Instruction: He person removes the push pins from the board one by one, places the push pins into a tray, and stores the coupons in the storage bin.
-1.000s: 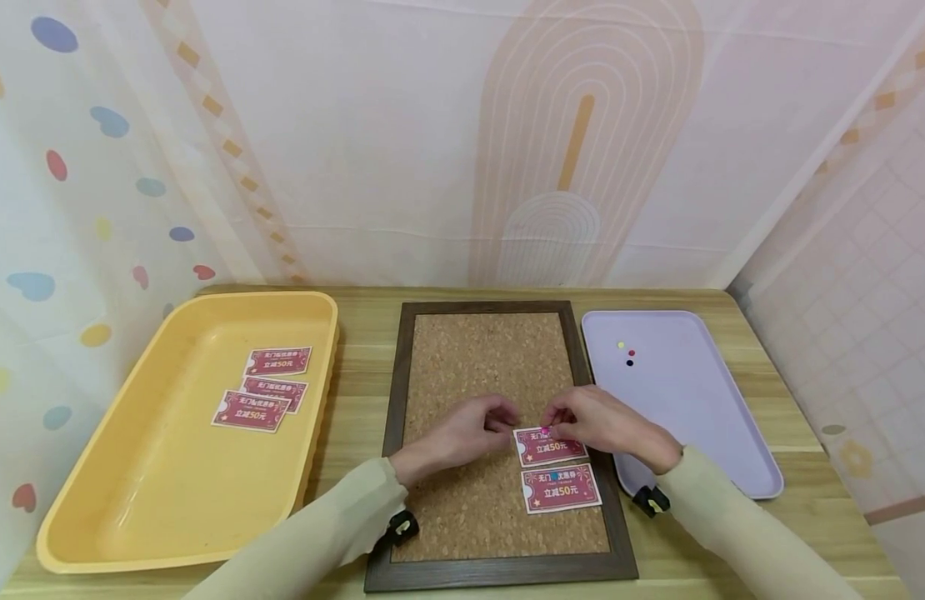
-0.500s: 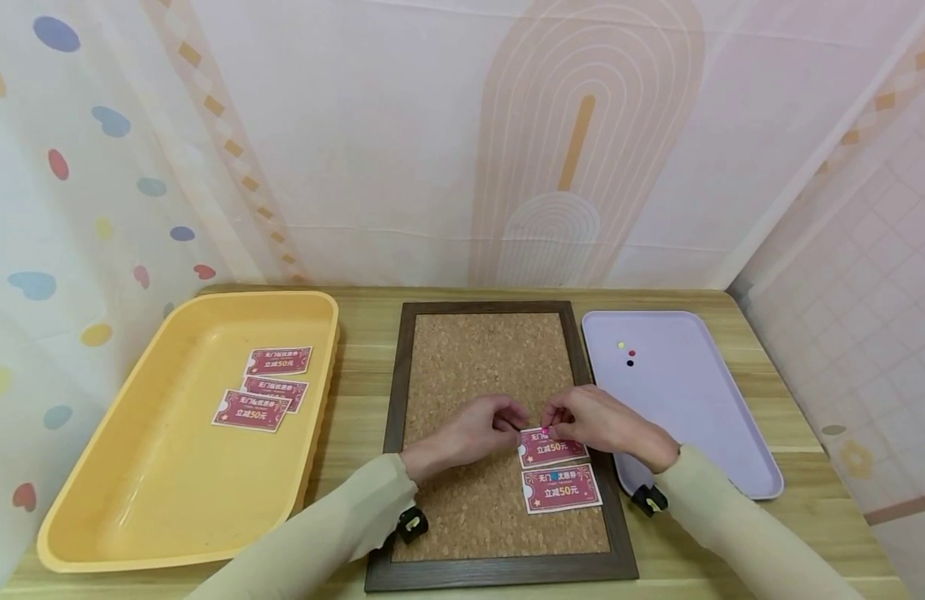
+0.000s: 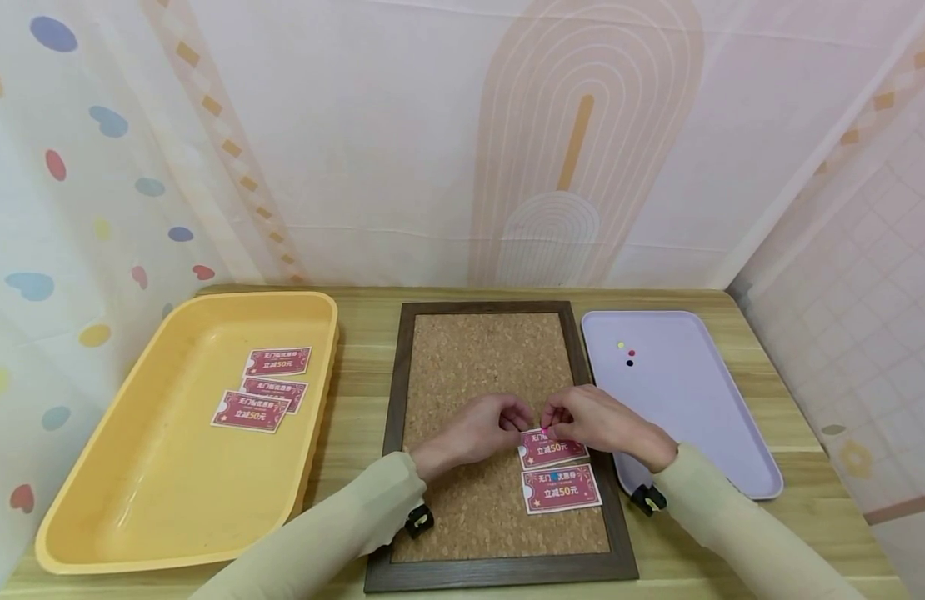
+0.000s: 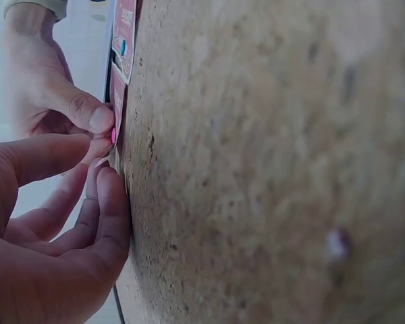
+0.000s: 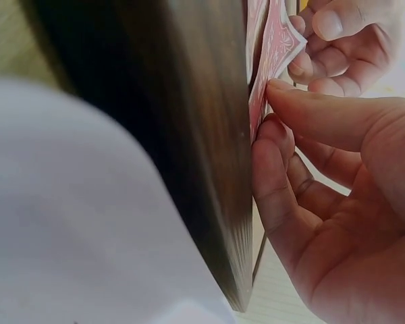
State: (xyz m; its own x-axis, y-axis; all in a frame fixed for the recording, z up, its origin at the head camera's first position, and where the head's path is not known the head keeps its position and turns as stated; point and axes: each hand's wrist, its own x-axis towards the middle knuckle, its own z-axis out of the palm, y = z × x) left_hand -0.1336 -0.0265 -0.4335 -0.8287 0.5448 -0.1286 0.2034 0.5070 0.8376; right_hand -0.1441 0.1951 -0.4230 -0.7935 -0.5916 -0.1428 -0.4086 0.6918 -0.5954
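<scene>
A corkboard (image 3: 477, 358) with a dark wooden frame lies on the table. On its right half are two red coupons, one above the other. A blue thumbtack (image 3: 554, 476) sits on the lower coupon (image 3: 562, 492). My right hand (image 3: 593, 417) pinches a pink thumbtack (image 4: 113, 135) at the top edge of the upper coupon (image 3: 547, 451), covering that coupon's upper right part. From the other side, my left hand (image 3: 487, 425) curls its fingertips at the upper left corner of the same coupon. That corner stands a little off the cork in the right wrist view.
At the left stands a yellow tub (image 3: 181, 417) with three more red coupons (image 3: 251, 411) inside. On the right, a lilac tray (image 3: 680, 392) holds a yellow, a red and a black thumbtack (image 3: 630, 363). A patterned cloth (image 3: 357, 150) hangs behind the table.
My left hand has shifted right, closer to the right hand, and the upper coupon's left edge has slid slightly right. My right hand stays almost in place with the pink thumbtack.
</scene>
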